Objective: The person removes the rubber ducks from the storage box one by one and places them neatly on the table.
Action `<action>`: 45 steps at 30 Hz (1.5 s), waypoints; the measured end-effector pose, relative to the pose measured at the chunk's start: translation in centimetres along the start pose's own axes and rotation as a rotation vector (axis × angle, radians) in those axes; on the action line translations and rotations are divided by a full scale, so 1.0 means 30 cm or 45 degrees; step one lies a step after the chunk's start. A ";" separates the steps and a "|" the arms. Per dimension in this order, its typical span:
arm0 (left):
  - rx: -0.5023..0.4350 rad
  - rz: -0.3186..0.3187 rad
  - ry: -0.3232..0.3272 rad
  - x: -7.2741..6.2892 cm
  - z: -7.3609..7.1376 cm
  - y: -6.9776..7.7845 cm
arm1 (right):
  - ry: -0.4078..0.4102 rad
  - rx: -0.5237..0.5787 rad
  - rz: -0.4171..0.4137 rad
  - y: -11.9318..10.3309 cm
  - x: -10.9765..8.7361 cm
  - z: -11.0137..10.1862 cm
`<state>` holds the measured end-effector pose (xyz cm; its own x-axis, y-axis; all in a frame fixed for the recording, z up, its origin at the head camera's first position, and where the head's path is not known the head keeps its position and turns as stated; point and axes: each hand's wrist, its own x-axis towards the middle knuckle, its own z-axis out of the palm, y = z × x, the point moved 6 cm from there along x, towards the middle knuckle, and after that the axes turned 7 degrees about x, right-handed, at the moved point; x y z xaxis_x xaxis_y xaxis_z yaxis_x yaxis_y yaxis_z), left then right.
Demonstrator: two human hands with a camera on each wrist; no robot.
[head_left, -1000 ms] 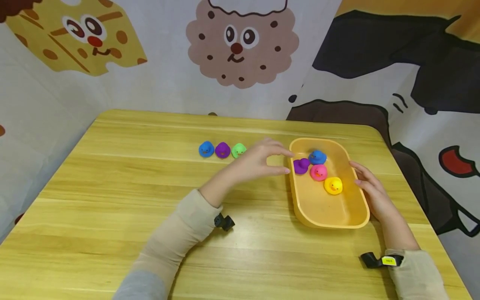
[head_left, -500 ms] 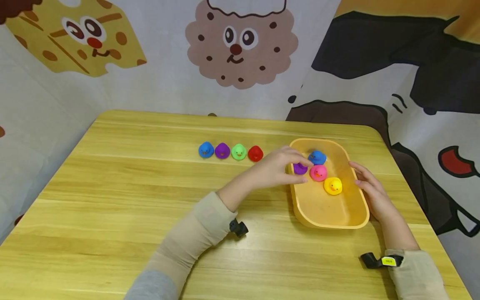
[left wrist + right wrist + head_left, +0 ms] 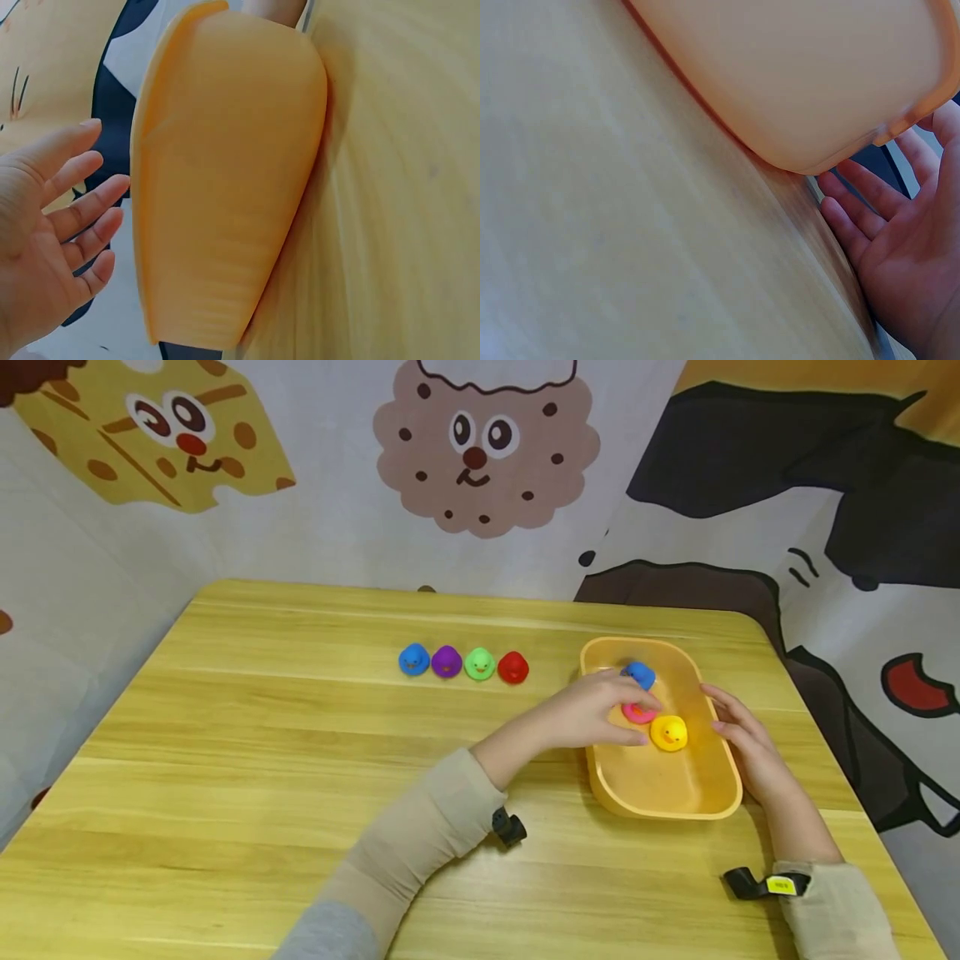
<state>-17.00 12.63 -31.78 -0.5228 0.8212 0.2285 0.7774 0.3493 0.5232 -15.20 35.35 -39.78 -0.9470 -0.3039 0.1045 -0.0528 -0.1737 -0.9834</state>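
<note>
In the head view, my left hand (image 3: 600,710) reaches over the left rim of a yellow-orange plastic bin (image 3: 660,814). Its thumb and fingers are spread, close to a pink rubber duck (image 3: 638,714) that they partly cover, with a yellow rubber duck (image 3: 669,733) just beyond. Behind the fingers sits a blue rubber duck (image 3: 640,674). A purple duck seen in the bin earlier is hidden by this hand. My right hand (image 3: 753,747) rests at the bin's right side; in the right wrist view its extended fingers (image 3: 855,210) touch the outer wall.
Left of the bin, a row of ducks stands on the wooden table (image 3: 225,760): blue (image 3: 414,659), purple (image 3: 447,662), green (image 3: 480,664) and red (image 3: 513,667). A cartoon-printed cloth (image 3: 337,527) hangs behind the table.
My left hand has moved right, from the bin's left rim to over its inside, uncovering the red duck in the row. The right hand and the bin have stayed put.
</note>
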 end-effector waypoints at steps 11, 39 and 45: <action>-0.044 -0.034 -0.049 0.078 0.047 -0.013 | 0.008 0.000 -0.002 0.002 0.000 -0.003; 0.236 -0.185 -0.378 0.227 0.175 -0.064 | 0.003 0.017 -0.022 -0.002 0.003 0.000; 0.328 -0.188 -0.405 0.246 0.197 -0.062 | 0.002 0.017 -0.010 -0.001 0.003 -0.002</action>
<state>-20.24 20.69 -35.93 -0.5326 0.8380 -0.1189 0.7852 0.5416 0.3002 -15.29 35.40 -39.75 -0.9470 -0.3011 0.1118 -0.0557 -0.1887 -0.9804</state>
